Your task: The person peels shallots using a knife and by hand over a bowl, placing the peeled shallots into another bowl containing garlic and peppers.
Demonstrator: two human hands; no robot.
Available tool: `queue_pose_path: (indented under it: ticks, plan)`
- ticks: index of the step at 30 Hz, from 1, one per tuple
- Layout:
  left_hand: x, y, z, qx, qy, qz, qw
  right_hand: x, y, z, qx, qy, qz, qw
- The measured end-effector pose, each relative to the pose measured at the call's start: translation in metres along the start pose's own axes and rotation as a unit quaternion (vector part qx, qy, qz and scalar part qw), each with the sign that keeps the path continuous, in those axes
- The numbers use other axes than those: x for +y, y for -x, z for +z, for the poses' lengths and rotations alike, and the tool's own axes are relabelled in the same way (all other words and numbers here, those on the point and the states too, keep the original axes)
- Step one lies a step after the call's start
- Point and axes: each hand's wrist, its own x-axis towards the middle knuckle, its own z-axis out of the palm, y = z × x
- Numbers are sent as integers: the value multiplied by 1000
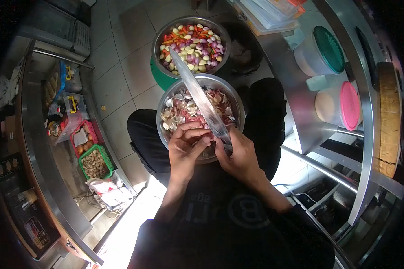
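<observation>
Over a metal bowl (240, 110) of skins and peelings on my lap, both hands meet close together. My right hand (238, 154) is closed on a large knife (197, 96), its blade slanting up and left across the bowl. My left hand (187, 145) has its fingers pinched near the knife's lower end, on something small and reddish, too hidden to name. Beyond stands a second metal bowl (226, 49) with peeled shallots, garlic and red and orange chillies, above something green (160, 78).
Left, a low shelf holds a green basket (95, 162) of small pale brown items and a red basket (83, 139). Right, a metal shelf carries tubs with a green lid (328, 49) and a pink lid (350, 105). Stacked plastic containers (269, 15) stand at the top.
</observation>
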Motion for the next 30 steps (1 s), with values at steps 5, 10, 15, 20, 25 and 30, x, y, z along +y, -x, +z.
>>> queue_pose_path:
  ticks: [5,10,15,20,25,30]
  plan:
    - [0,1,2,10,-2,-2,1000,0,-1,0,17,-14,-2,1000]
    - [-5,0,0,8,19,5,1000,-1,-1,1,47,-7,1,999]
    - [-3,1,-1,12,56,-20,998,-2,-1,0,57,-53,11,997]
    - [-2,0,-12,27,73,-25,997,6,0,-2,77,-120,48,989]
    - [1,-1,-13,24,133,-37,990,-5,-6,-15,8,-83,67,994]
    - [7,-1,-5,19,93,-32,995,-4,-6,-3,17,-40,6,999]
